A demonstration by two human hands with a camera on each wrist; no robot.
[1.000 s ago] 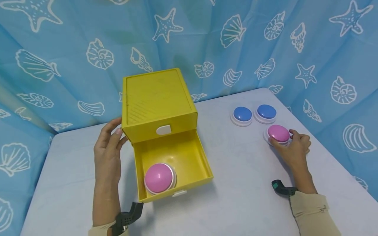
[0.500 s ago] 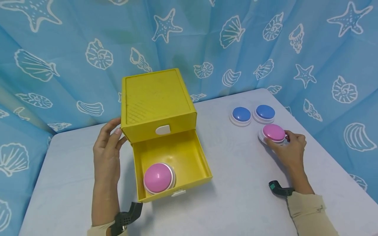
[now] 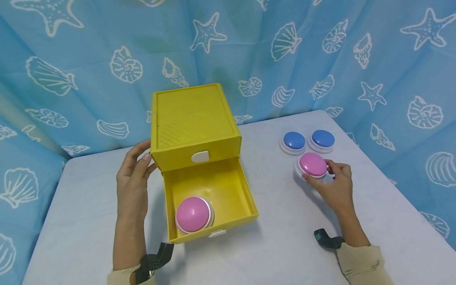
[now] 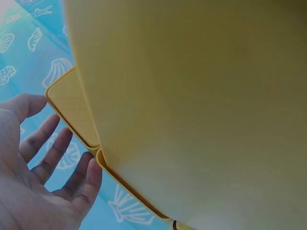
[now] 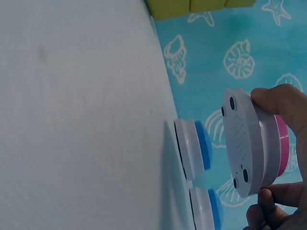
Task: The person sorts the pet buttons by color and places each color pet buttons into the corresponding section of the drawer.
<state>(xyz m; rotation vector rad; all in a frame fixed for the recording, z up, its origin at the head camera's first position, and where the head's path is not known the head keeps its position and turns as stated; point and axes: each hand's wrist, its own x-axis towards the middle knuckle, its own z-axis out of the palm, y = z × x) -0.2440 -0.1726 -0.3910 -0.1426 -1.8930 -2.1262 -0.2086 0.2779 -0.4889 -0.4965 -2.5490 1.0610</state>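
My right hand (image 3: 335,186) grips a pink push button (image 3: 312,164) by its white round base, thumb on one side and fingers on the other. In the right wrist view the button's underside (image 5: 237,139) shows dark round feet and small holes, lifted off the table. My left hand (image 3: 132,182) touches the left side of a yellow drawer box (image 3: 194,114), fingers spread along its edge in the left wrist view. The lower drawer (image 3: 228,194) is pulled out. Inside its front left corner lies another pink push button (image 3: 193,214).
Two blue push buttons (image 3: 293,140) (image 3: 323,138) stand on the white-covered table (image 3: 270,237) at the back right. A blue curtain (image 3: 246,47) with white shells and starfish hangs behind and along the sides. The upper drawer (image 3: 217,152) is closed.
My right hand has carried the pink button leftward, up off the table and toward the box. The left hand stays at the box's side. The view has shifted slightly.
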